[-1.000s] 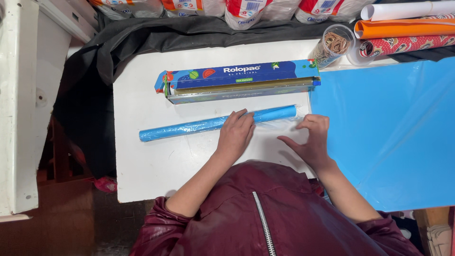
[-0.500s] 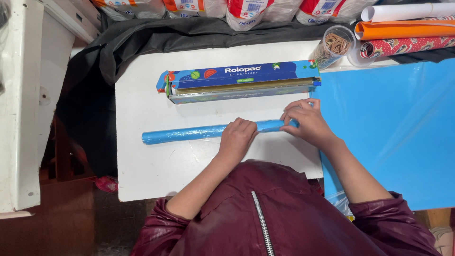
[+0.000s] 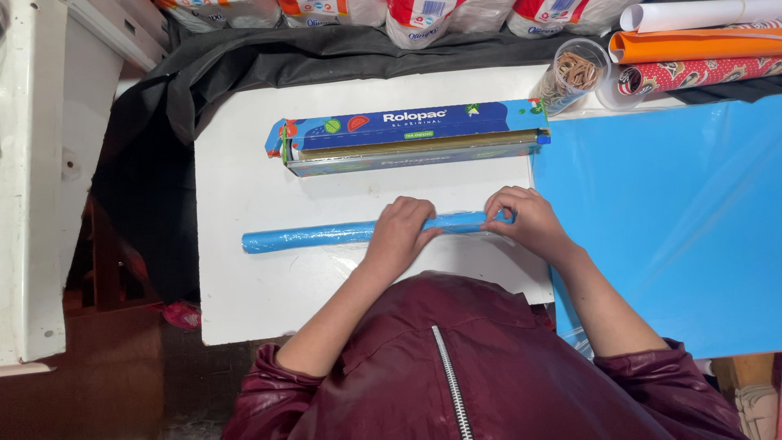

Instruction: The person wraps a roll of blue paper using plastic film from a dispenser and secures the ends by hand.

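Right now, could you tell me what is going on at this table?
A person in a dark red jacket has both hands on a rolled blue sheet lying across a white board. The left hand presses on the roll's middle; the right hand grips its right end. A clear film seems to wrap that end. An open box of cling film lies just beyond the roll, a flat blue sheet lies to the right, and a cup of rubber bands stands behind.
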